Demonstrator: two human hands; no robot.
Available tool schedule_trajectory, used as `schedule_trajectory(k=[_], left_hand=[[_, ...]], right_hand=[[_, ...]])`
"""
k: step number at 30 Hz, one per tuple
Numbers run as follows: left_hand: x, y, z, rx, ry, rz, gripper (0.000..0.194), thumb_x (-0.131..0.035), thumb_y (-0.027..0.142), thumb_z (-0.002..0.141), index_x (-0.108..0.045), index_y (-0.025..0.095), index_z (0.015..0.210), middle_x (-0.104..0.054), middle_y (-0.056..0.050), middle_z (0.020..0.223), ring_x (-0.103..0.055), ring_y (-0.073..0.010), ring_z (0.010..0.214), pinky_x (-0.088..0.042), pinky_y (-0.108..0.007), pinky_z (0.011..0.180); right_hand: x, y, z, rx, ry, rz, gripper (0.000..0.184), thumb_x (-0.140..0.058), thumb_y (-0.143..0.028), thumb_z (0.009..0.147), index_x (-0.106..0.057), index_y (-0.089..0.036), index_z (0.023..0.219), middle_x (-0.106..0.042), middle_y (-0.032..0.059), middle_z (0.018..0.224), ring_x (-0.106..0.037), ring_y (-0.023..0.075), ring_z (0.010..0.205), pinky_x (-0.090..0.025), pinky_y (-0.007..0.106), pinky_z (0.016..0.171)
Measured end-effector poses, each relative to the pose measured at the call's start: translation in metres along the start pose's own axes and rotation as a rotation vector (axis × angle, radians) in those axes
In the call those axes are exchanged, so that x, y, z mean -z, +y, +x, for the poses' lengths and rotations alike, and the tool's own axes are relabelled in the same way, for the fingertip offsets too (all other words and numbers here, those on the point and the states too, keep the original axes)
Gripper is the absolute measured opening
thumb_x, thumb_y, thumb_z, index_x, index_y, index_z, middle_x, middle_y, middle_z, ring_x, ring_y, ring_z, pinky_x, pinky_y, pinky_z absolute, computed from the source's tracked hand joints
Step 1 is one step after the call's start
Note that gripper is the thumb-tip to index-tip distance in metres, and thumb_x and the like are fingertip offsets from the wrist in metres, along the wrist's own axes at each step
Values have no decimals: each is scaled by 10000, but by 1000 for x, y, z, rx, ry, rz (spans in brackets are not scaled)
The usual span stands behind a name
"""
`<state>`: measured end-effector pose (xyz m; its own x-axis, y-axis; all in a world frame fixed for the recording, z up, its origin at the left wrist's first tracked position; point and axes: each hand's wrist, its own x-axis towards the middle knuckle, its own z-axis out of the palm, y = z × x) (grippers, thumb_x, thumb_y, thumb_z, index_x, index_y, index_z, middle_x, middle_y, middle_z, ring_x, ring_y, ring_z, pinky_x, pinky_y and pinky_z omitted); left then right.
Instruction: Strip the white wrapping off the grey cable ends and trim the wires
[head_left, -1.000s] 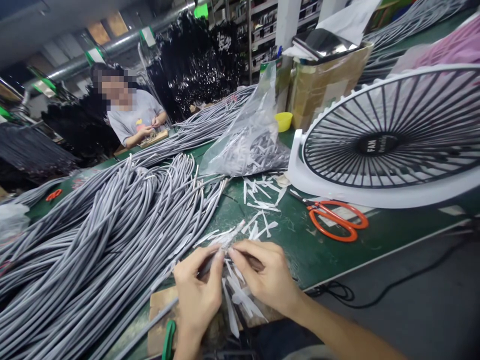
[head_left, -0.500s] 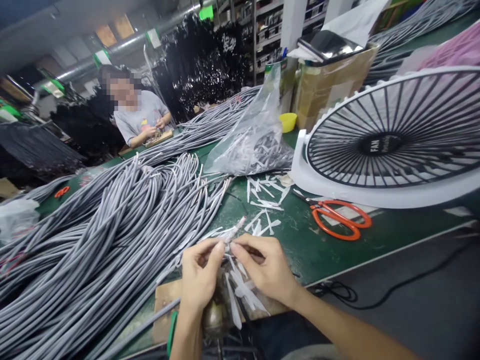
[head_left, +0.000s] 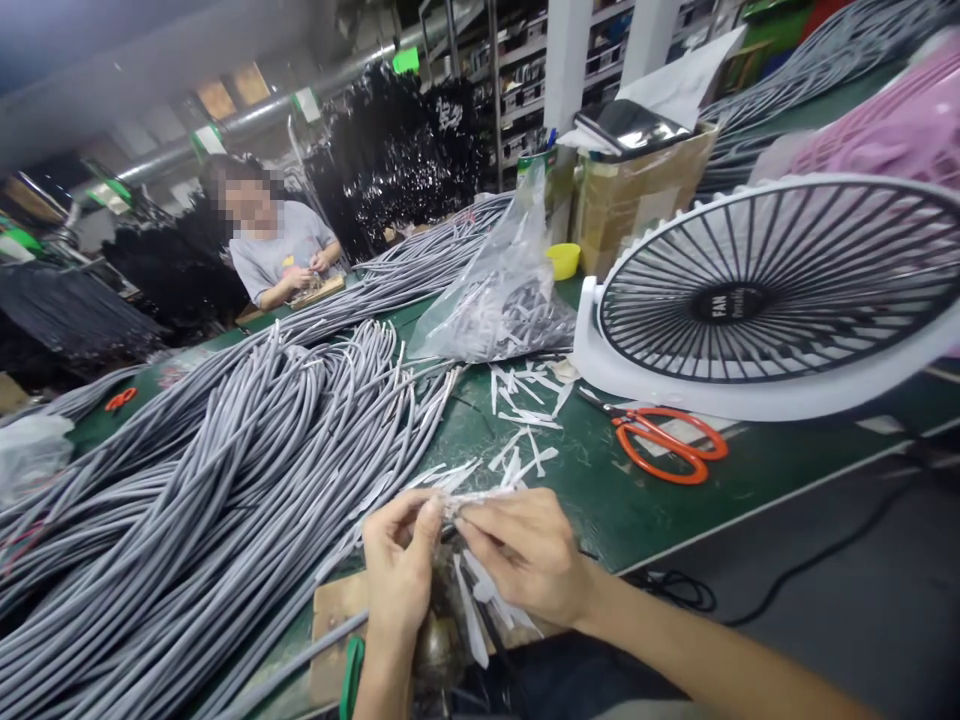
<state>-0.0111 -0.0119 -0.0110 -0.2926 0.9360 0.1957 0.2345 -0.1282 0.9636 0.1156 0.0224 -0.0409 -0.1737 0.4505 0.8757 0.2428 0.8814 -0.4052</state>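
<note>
At the table's near edge, my left hand (head_left: 401, 565) is closed in a pinch on the whitish end of a grey cable (head_left: 341, 633); the cable runs in from the lower left and passes behind the left wrist. Beside it, my right hand (head_left: 529, 555) has thumb and fingers pressed together at the same end, touching it. The fine detail between the fingertips is blurred and partly covered. White strips (head_left: 472, 610) lie just below the hands on a wooden board (head_left: 335, 610), and more loose strips (head_left: 525, 395) are scattered beyond them.
A large heap of grey cables (head_left: 187, 480) covers the left side. Orange-handled scissors (head_left: 667, 440) lie to the right, before a white fan (head_left: 675, 390). Behind are a clear bag (head_left: 487, 310), a yellow cup (head_left: 563, 261) and a carton (head_left: 630, 190). Another person (head_left: 281, 250) sits across the table.
My right hand has turned over the cable end, its fingers now lying more across it. The pinkish tip that pointed up and right no longer shows. The camera view has shifted slightly.
</note>
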Motion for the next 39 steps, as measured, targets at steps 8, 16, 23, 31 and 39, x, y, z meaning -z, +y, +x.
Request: schedule_trajectory(k=[8, 16, 23, 31, 39], left_hand=[[-1, -7, -5, -303, 185, 301, 119, -646, 243, 782, -737, 167, 792, -722, -39, 719, -675, -151, 653, -546, -219, 631], [0, -8, -3, -477, 136, 427, 92, -641, 152, 794, -707, 176, 853, -694, -12, 695, -629, -117, 591, -497, -184, 531], [-1, -5, -3, -549, 114, 488, 110, -628, 103, 788, -697, 165, 848, -657, 13, 649, -555, -81, 515, -444, -170, 496], [-7, -5, 2, -427, 102, 574, 103, -614, 147, 754, -708, 167, 718, -684, -5, 600, -617, -119, 501, -483, -194, 498], [-4, -5, 2, -198, 175, 412, 210, -602, 302, 785, -733, 138, 775, -741, -57, 686, -696, -177, 596, -559, -232, 569]], right_hand=[[2, 1, 2, -173, 109, -52, 138, -518, -90, 861, -583, -165, 766, -632, 3, 591, -558, 100, 461, -452, 206, 486], [-2, 1, 0, -199, 41, -35, 181, -501, -122, 888, -595, -161, 739, -656, 8, 608, -602, 112, 486, -469, 212, 519], [0, 2, 0, -251, 17, -62, 212, -490, -149, 901, -597, -171, 719, -633, -6, 570, -582, 102, 473, -454, 203, 517], [6, -5, -2, -39, 15, -40, 301, -429, -183, 934, -591, -168, 681, -552, -18, 473, -493, 93, 401, -379, 229, 443], [5, -2, 0, -266, 75, -3, 191, -489, -134, 891, -592, -169, 733, -633, 4, 586, -563, 99, 478, -439, 208, 502]])
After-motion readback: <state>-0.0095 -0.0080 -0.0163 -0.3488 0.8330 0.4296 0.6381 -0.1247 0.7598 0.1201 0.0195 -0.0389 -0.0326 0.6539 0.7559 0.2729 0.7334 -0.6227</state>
